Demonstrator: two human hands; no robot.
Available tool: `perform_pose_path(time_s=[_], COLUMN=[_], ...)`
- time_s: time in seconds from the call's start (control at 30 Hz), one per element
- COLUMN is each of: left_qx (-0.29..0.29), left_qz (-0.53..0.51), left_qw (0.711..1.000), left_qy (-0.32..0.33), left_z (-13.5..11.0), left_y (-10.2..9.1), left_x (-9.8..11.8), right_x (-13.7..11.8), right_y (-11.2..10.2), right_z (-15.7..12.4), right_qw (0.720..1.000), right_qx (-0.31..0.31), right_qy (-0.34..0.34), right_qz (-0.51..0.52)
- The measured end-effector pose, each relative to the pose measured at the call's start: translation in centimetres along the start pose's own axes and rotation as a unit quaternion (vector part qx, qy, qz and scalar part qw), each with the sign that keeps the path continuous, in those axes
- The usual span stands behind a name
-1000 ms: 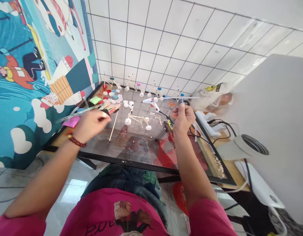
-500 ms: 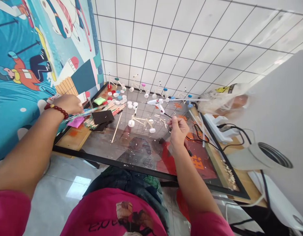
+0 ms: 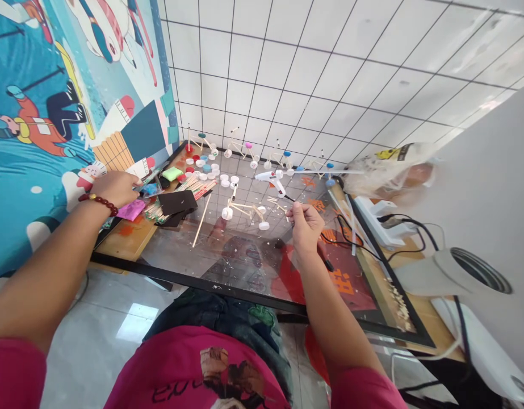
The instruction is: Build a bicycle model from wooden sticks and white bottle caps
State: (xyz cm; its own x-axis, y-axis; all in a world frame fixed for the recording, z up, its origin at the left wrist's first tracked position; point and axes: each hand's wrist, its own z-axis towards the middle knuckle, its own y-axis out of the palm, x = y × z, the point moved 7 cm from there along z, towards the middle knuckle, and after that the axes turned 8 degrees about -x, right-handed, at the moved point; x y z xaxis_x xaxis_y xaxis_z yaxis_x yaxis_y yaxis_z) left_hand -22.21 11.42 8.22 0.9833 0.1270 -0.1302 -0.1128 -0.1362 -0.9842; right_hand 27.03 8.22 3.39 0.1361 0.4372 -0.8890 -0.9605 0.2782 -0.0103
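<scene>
Two bare hands above a black-rimmed table (image 3: 202,278). Nearest, right hand (image 3: 305,224): thumb and fingertips drawn into a narrow pinch; cannot tell whether around anything. Cut stick bits (image 3: 283,209) just beside, black cord (image 3: 289,198) just beyond. Farther left, left hand (image 3: 116,188): low over the table's left end, fingers bent down beside a small blue item (image 3: 150,190); grip hidden, so cannot tell whether holding it. Pink packet (image 3: 131,210) just nearer.

Possible trouble: a snag of the cord, with the glue gun dragged along, from a careless sweep of the right wrist; a slide of black sheets (image 3: 176,204) or a scatter of bundled sticks (image 3: 202,186), from a tug at the crowded pile; a bent joint, from a low forearm pass.

Mid-table, left of the right hand, a stick frame (image 3: 243,210) with white caps: long axis left to right, right end slanting nearer, black-tipped upright at the left end. Beyond, white glue gun (image 3: 271,178) on its side: nozzle leftward, barrel's long axis roughly left to right, handle slanting back toward the right hand. Farthest, along the wall, a row of similar models (image 3: 254,165).
</scene>
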Motion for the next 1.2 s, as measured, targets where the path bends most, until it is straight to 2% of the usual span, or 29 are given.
perform_pose_path(time_s=[0.13, 0.4, 0.53, 0.67, 0.8, 0.87, 1.0, 1.2], left_qx=[-0.004, 0.05, 0.076, 0.06, 0.089, 0.086, 0.048, 0.034], left_qz=[0.032, 0.054, 0.032, 0.013, 0.017, 0.01, -0.015, 0.005], left_qw=[0.999, 0.997, 0.996, 0.998, 0.995, 0.995, 0.998, 0.999], left_qy=[0.039, 0.023, -0.017, -0.012, -0.031, -0.043, -0.049, -0.023], left_z=[0.0, -0.8, -0.7, -0.5, -0.9, -0.9, -0.8, -0.8], left_y=[0.8, 1.1, 0.4, -0.1, -1.2, -1.4, -0.7, 0.6], left_x=[1.8, 3.5, 2.7, 2.2, 2.0, 1.9, 1.5, 0.7], right_x=[0.2, -0.3, -0.5, -0.8, -0.9, -0.8, -0.8, -0.8], right_y=[0.0, -0.2, -0.1, -0.1, -0.1, -0.1, -0.1, -0.1], right_z=[0.0, 0.1, 0.1, 0.0, 0.0, -0.1, -0.1, 0.0], right_qw=[1.0, 1.0, 0.999, 0.999, 0.999, 0.999, 1.0, 0.999], right_qx=[-0.002, 0.004, 0.002, 0.003, 0.004, 0.005, 0.005, 0.008], right_qy=[-0.001, -0.014, -0.013, -0.018, -0.012, -0.012, -0.015, -0.006], right_qz=[0.0, -0.024, -0.031, -0.034, -0.036, -0.034, -0.027, -0.03])
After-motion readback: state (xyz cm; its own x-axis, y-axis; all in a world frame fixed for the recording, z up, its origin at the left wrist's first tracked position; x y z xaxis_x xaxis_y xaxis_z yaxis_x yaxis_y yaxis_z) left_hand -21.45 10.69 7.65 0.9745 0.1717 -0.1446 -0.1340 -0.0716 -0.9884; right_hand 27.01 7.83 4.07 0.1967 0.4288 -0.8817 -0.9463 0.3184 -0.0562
